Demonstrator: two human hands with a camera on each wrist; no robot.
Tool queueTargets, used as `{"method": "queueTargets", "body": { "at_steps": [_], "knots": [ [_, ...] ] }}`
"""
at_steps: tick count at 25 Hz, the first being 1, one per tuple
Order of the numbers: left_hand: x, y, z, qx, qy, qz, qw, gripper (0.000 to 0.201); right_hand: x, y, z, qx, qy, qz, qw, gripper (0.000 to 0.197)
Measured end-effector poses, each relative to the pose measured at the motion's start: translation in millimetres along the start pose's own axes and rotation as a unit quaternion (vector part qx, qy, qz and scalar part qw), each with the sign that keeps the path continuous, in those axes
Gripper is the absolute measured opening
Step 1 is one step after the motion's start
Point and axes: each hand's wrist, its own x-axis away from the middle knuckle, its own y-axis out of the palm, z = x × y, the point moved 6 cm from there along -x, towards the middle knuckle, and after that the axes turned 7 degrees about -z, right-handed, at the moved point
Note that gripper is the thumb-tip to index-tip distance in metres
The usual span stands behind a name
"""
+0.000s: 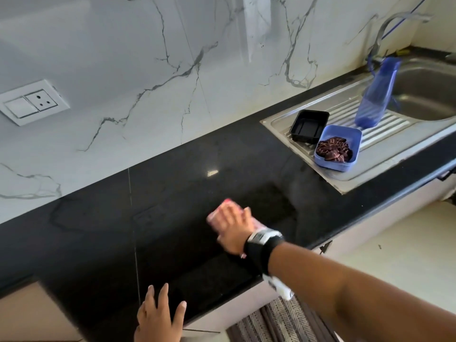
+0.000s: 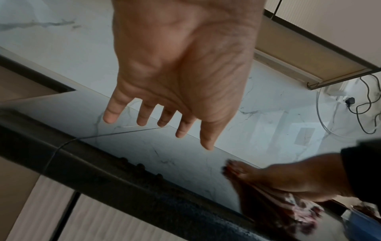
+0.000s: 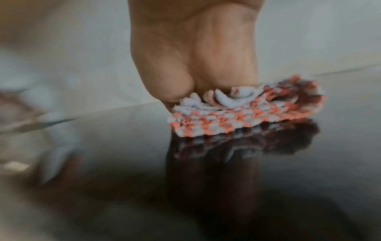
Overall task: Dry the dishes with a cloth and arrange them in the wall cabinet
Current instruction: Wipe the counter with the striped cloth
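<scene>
The right hand point(image 1: 234, 228) sits a little below the middle of the head view, palm down on a folded cloth point(image 1: 217, 213) that lies flat on the black worktop point(image 1: 172, 193). The cloth is checked in red and white; it lies under the palm and fingers, with its edge showing past the fingertips toward the upper left and a corner beside the wrist. In the right wrist view the cloth point(image 3: 245, 109) is bunched under the heel of the right hand point(image 3: 195, 57) and pressed onto the glossy surface, which mirrors it. The fingers are hidden in that view; in the head view they look laid flat over the cloth, so the grip is a flat press and not a pinch, though blur hides the details.

The left hand point(image 1: 158, 314) is at the bottom centre of the head view, over the front edge of the worktop, fingers spread and straight, holding nothing. The left wrist view shows the same left hand point(image 2: 181, 65) with its fingers point(image 2: 112, 112) apart, and in the lower right of that frame the right hand point(image 2: 288, 177) on the cloth point(image 2: 299, 210).

In the upper right of the head view a steel sink point(image 1: 424, 95) is set into the worktop. On its ribbed drainboard stand a black tray point(image 1: 308, 125), a blue box point(image 1: 338, 146) with dark pieces in it, just in front of the tray, and a blue bottle point(image 1: 377, 95), blurred and tilted. A tap point(image 1: 389, 30) rises behind the sink. A white wall socket point(image 1: 34, 102) is on the marble wall at the left.
</scene>
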Motion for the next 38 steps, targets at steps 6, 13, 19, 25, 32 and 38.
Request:
{"method": "queueTargets", "body": {
  "at_steps": [6, 13, 19, 25, 32, 38],
  "knots": [
    [-6, 0, 2, 0.021, 0.001, -0.034, 0.999, 0.063, 70, 62, -41, 0.161, -0.235, 0.021, 0.958, 0.058],
    [-7, 15, -4, 0.041, 0.010, -0.039, 0.998, 0.066, 118, 16, 257, -0.078, 0.203, 0.179, 0.959, 0.058],
    [-10, 10, -6, 0.086, 0.033, 0.034, 0.995, 0.059, 125, 57, 199, -0.111, 0.190, 0.305, 0.927, 0.061],
    [-4, -21, -25, 0.167, 0.054, 0.218, 0.960, 0.034, 101, 132, -43, 0.131, -0.126, 0.170, 0.969, 0.109],
    [7, -45, -87, 0.198, 0.030, 0.306, 0.931, 0.031, 69, 114, -178, 0.221, -0.302, 0.083, 0.924, 0.058],
    [-49, -24, -130, 0.180, -0.042, 0.185, 0.965, 0.038, -5, 29, -24, 0.079, -0.125, 0.131, 0.980, 0.060]
  ]
}}
